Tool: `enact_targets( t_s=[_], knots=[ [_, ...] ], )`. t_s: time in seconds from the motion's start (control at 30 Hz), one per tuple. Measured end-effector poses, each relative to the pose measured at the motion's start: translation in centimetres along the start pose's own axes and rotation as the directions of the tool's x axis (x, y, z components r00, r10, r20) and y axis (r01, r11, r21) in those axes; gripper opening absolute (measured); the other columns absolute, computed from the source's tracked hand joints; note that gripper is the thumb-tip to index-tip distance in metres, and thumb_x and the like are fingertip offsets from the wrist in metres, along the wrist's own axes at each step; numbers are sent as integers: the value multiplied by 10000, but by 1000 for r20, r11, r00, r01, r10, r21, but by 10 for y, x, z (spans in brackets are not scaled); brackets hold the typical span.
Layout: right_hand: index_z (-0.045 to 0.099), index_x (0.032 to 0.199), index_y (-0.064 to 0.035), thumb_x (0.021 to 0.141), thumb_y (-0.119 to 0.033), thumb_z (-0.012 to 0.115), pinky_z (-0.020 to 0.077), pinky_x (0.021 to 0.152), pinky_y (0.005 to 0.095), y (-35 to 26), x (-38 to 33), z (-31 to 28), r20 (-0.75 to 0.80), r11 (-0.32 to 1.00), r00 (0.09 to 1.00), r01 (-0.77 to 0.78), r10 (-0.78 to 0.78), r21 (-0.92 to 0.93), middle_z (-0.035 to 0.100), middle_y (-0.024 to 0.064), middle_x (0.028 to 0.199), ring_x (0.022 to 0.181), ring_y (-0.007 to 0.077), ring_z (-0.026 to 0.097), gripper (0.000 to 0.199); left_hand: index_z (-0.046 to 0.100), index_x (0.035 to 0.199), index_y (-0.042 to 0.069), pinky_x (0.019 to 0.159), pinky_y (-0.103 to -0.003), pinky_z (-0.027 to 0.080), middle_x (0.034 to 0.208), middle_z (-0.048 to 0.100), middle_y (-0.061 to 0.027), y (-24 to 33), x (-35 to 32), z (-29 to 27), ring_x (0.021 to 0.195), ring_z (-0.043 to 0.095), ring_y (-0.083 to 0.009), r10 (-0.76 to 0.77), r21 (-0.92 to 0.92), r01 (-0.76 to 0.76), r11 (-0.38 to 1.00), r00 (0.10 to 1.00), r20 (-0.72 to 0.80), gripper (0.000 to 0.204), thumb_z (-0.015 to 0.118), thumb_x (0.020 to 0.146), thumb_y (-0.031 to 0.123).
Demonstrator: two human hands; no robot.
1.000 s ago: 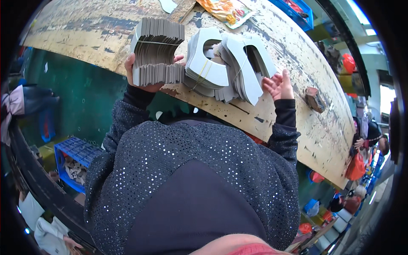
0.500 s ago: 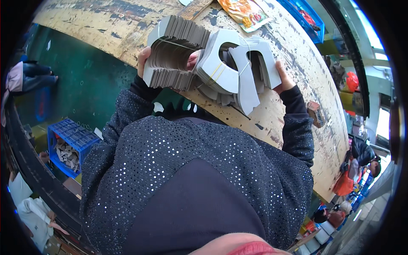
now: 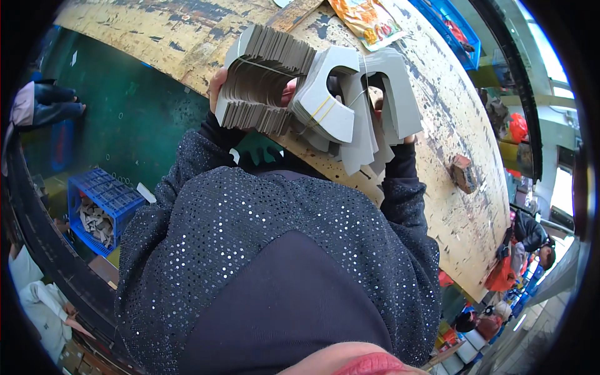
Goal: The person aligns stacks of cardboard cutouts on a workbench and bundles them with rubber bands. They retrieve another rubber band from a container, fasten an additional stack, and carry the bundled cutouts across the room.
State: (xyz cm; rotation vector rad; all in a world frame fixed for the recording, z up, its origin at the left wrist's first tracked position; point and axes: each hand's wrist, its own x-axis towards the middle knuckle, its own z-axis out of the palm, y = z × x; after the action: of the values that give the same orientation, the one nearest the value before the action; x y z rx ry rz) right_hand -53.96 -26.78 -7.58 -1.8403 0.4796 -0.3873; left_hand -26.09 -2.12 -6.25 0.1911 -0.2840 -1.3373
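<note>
- The left hand [image 3: 219, 84] is gripping a banded stack of grey cardboard cutouts [image 3: 259, 78], fingers clamped around it.
- The right hand [image 3: 407, 139] is mostly hidden behind a second bundle [image 3: 350, 103]; fingers' state unclear.
- Both bundles are hovering over the worn table [image 3: 450, 125].

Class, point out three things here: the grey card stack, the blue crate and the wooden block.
card stack [image 3: 265, 78], head view, edges of the fanned cards
blue crate [image 3: 109, 195], head view, its top rim
wooden block [image 3: 463, 173], head view, its top face

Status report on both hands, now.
Left hand grips a banded cardboard stack. Right hand mostly hidden behind the fanned stack. Both stacks over the table edge, nothing blocking.
</note>
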Motion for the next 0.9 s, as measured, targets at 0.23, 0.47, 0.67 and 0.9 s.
enact_targets(
  t_s=[0.23, 0.47, 0.67, 0.9],
  knots=[
    [484, 1220, -21, 908, -242, 512, 485, 864, 396, -13, 2, 44, 51, 337, 963, -142, 264, 931, 517, 178, 1204, 997, 293, 573, 384, 303, 1339, -74, 1001, -566, 356, 1298, 396, -344, -3, -1, -2, 1183, 437, -470, 37, -142, -16, 990, 988, 150, 821, 383, 860, 587],
    [479, 1226, -22, 905, -245, 516, 476, 874, 396, -13, -16, 65, 150, 509, 921, -328, 359, 796, 510, 176, 1212, 1011, 292, 563, 392, 359, 1330, -33, 995, -523, 384, 1302, 452, -261, 15, -35, 8, 1159, 497, -383, 209, -185, -206, 961, 978, 1, 693, 384, 899, 509],
    [474, 1231, -23, 903, -247, 520, 469, 883, 396, -25, 39, 117, 222, 610, 922, -377, 317, 697, 505, 174, 1219, 1023, 292, 554, 400, 435, 1277, -27, 973, -456, 422, 1256, 518, -201, 74, -85, 12, 1115, 540, -312, 398, -7, -399, 917, 914, -78, 618, 386, 911, 468],
    [469, 1237, -23, 900, -249, 524, 460, 893, 395, -76, 138, 260, 284, 746, 933, -348, 219, 567, 498, 172, 1228, 1038, 291, 543, 409, 331, 1364, -20, 1015, -522, 351, 1373, 379, -251, 194, -180, -5, 1221, 424, -395, 595, 3, -600, 800, 793, 132, 701, 408, 902, 502]
  ],
)
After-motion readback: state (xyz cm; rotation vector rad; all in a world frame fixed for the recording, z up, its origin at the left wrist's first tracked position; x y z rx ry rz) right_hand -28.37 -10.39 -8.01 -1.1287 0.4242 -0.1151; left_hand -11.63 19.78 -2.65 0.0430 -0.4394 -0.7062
